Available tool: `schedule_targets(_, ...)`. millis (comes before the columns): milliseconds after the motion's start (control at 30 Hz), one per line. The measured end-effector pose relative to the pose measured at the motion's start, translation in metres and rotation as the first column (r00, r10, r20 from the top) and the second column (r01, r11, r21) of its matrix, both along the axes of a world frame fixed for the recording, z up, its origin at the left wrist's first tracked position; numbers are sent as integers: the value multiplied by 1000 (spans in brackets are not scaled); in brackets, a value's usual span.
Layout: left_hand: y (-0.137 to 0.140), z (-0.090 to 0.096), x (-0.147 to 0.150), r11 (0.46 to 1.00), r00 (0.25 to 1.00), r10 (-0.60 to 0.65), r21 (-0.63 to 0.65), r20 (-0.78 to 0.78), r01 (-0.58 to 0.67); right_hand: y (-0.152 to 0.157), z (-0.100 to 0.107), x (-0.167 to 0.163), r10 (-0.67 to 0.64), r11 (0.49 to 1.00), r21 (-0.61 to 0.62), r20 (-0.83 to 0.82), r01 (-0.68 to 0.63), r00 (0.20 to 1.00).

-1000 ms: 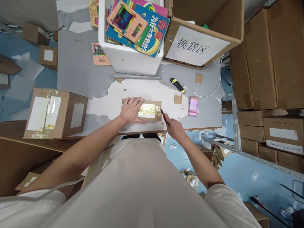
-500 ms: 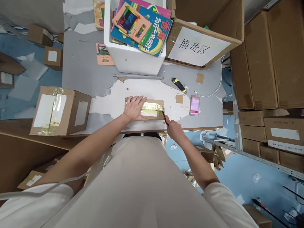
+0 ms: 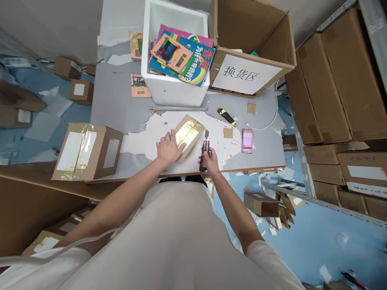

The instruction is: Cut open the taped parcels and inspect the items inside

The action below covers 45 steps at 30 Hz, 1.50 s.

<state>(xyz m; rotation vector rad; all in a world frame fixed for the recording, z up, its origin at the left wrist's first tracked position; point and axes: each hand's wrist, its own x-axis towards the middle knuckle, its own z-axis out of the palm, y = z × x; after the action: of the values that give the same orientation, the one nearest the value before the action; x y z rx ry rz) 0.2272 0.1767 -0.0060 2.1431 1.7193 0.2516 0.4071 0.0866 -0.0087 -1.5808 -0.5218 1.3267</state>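
Note:
A small taped cardboard box [image 3: 190, 135] sits at an angle on the white worn patch of the table, with shiny tape and a white label on its upper face. My left hand [image 3: 169, 149] grips its left side, the thumb over the near corner and the fingers along the edge. In my right hand [image 3: 211, 160], just right of the box, is a red and black box cutter [image 3: 203, 158]. Its blade points away from me, extended, close to the box's right end but seemingly apart from it.
A black and yellow cutter [image 3: 226, 117], cardboard scraps [image 3: 227, 133] and a phone [image 3: 247, 141] lie to the right. Behind stand a white foam bin [image 3: 178, 93] of books and a large labelled carton [image 3: 216, 60]. A bigger taped box [image 3: 99, 161] occupies the left.
The small box has turned from lying straight across to a slant, its right end swung away. My right hand has drawn the cutter off the box's end and turned its blade upright.

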Motion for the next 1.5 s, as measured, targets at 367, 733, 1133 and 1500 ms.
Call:
schedule_targets(367,-27,-14,-42,991,942,-12,-123,336,56,26,-12,3,17,1000,21,-69,-16,997)
schedule_targets(733,110,0,1,953,942,-276,-73,189,294,-70,-9,-28,-123,978,-209,-469,25,875)
schedule_targets(1133,32,-28,-65,923,873,369,-238,319,-303,12,-23,27,-104,994,-26,-128,102,986)
schedule_targets(1500,16,-10,-42,994,985,-70,93,158,56,56,-1,74,275,960,-73,413,-270,868)
